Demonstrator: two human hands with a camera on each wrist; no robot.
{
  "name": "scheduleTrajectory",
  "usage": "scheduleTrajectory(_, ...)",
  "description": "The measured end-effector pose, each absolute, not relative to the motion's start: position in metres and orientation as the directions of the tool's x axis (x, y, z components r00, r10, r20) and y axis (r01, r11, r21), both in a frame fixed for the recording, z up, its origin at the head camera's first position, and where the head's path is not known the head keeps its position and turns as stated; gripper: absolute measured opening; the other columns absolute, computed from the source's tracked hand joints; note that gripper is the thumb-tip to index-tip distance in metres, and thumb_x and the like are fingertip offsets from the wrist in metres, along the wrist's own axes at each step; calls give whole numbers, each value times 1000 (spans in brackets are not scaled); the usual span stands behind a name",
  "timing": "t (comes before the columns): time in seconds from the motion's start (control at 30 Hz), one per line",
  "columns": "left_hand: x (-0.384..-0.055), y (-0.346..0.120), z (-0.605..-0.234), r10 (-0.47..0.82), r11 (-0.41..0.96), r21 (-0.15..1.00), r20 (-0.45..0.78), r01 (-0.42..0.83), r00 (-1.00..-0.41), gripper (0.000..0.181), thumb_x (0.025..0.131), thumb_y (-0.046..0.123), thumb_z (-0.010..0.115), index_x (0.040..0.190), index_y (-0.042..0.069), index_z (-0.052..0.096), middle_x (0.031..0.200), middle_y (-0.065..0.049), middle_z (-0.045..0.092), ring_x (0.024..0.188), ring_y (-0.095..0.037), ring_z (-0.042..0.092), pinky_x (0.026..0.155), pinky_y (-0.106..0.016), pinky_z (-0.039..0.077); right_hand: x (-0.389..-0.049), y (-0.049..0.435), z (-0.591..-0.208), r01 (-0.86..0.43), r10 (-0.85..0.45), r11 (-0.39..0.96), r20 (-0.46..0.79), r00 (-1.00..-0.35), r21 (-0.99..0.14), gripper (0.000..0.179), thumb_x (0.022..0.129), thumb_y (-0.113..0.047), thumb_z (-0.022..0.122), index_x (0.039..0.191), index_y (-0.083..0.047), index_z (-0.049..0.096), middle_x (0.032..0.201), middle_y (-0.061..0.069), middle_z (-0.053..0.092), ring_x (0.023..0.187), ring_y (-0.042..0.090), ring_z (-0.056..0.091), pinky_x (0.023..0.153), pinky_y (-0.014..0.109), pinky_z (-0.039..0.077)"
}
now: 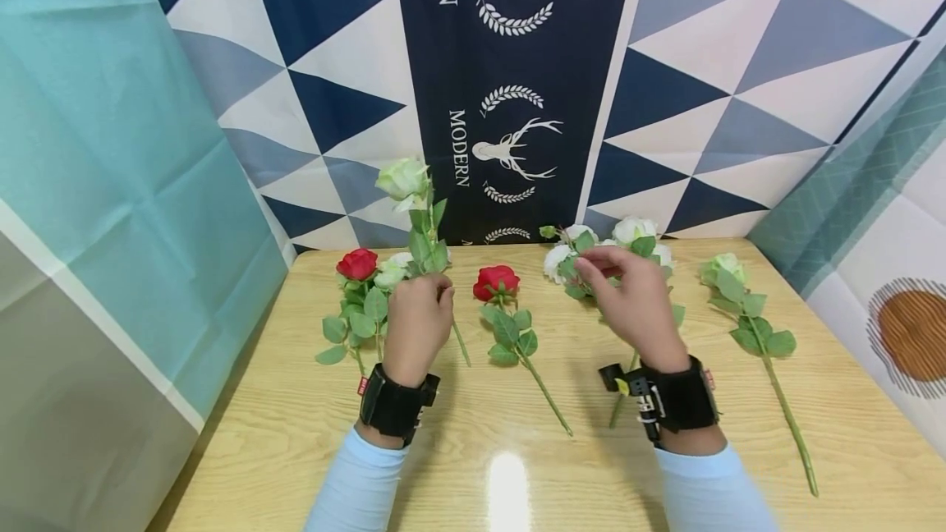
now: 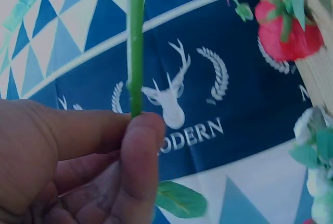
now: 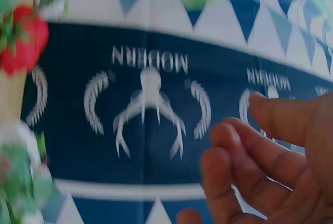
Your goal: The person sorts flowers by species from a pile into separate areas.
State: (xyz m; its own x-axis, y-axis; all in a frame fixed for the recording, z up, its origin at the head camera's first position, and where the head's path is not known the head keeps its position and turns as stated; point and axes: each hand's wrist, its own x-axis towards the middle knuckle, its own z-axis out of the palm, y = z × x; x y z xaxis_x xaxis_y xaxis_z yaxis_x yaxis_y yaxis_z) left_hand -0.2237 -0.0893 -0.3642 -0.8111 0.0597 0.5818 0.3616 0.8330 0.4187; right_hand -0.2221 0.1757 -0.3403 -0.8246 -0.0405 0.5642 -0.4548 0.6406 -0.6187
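Note:
My left hand [image 1: 420,320] pinches the stem of a pale green-white rose [image 1: 404,180] between thumb and fingers. The bloom stands upright above the hand, in front of the patterned cloth. In the left wrist view the green stem [image 2: 135,47] rises from the pinch. With loosely bent fingers and nothing between them, my right hand [image 1: 630,295] hovers in front of a clump of white flowers [image 1: 634,230]. In the right wrist view the right thumb and fingertips [image 3: 225,134] are apart.
A red rose [image 1: 496,282] lies mid-table [image 1: 443,466], its stem pointing toward me. Another red rose [image 1: 358,263] and a whitish bloom [image 1: 392,272] lie left, partly behind my left hand. At the right lies a pale green rose [image 1: 726,271]. Patterned cloth [image 1: 510,64] hangs behind the table.

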Motion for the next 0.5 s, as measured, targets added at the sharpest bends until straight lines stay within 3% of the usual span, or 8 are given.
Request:
scheduleTrajectory(0.17,-222,-75,-365,142,763,420,633,491,-761,6,90,6,70,93,6,75,79,-4,70,60,-10,60,56,-24,49,-223,141,-352,-572,-57,501,635,-770,-649,18,95,-15,67,108,-4,72,92,6,71,79,16,64,69,25,49)
scheduleTrajectory(0.3,-225,-62,-370,233,702,427,617,569,-751,6,90,6,71,92,6,75,79,-3,70,61,-7,60,54,-19,46,-216,116,-350,-635,-34,389,678,-734,-668,19,92,-4,67,110,2,71,99,13,70,82,22,64,72,26,50)
scheduleTrajectory(0.5,-223,-44,-384,331,688,390,581,612,-743,6,91,9,70,91,10,76,79,1,70,60,-3,55,55,-15,43,-229,109,-377,-549,-54,404,580,-813,-732,23,96,-14,64,115,-2,69,103,11,68,89,20,63,74,36,53)
